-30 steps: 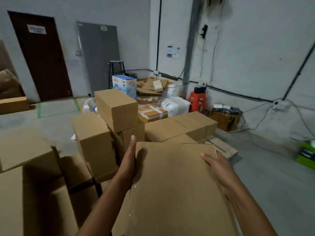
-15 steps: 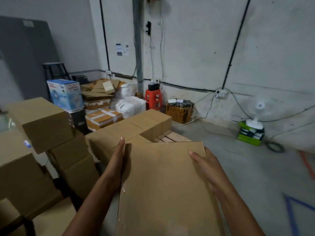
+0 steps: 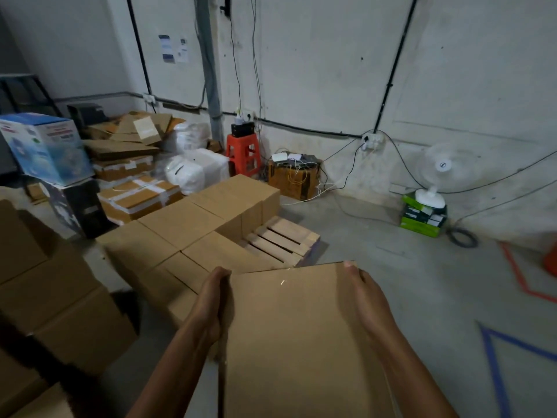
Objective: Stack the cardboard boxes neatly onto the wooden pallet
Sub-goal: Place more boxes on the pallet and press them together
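Both hands are pressed flat, fingers straight, against a cardboard box (image 3: 295,333): the left hand (image 3: 212,300) at its 9 o'clock side, the right hand (image 3: 366,297) at 3 o'clock. The box is held between them, near the wooden pallet (image 3: 283,239), which lies at 12 o'clock, partly covered by a row of boxes (image 3: 211,218). The carried box's near end is cut off by the frame; the palms are hidden; stacked boxes (image 3: 54,297) at 9 o'clock are blurred.
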Demonstrator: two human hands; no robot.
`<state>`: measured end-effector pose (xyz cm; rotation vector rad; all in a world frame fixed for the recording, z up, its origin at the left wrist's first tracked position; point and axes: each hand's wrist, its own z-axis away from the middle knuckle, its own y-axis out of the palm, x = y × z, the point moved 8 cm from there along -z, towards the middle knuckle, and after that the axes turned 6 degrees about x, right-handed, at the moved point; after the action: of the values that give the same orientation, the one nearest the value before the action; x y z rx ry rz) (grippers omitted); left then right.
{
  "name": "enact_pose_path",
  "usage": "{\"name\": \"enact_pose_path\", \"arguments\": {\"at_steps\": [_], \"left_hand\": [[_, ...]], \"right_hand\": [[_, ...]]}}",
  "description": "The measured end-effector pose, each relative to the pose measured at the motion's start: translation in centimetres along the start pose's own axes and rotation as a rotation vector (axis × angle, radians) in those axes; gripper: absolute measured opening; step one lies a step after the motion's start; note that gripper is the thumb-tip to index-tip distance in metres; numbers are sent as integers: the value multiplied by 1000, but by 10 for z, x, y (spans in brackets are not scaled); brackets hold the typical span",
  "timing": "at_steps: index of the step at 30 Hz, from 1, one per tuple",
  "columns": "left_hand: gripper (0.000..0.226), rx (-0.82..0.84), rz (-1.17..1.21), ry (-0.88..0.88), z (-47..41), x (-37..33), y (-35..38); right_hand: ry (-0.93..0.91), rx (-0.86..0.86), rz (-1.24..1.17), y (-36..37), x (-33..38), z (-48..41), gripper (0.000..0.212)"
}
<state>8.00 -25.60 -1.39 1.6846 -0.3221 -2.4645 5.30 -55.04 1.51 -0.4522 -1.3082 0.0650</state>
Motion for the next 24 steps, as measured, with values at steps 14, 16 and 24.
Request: {"name": "enact_pose_path", "arguments": {"at_steps": [14,16,24], "left_hand": [[62,100,173,-249,-210,-43,44],[56,83,158,-269,-240,-43,54],[22,39,219,-252,-352,-50,121]], "right_hand": [[204,-111,-193,-4,8,-218,75],[214,-110,-192,-10,5,-253,75],[151,-43,-201,-48,5,-405,49]]}}
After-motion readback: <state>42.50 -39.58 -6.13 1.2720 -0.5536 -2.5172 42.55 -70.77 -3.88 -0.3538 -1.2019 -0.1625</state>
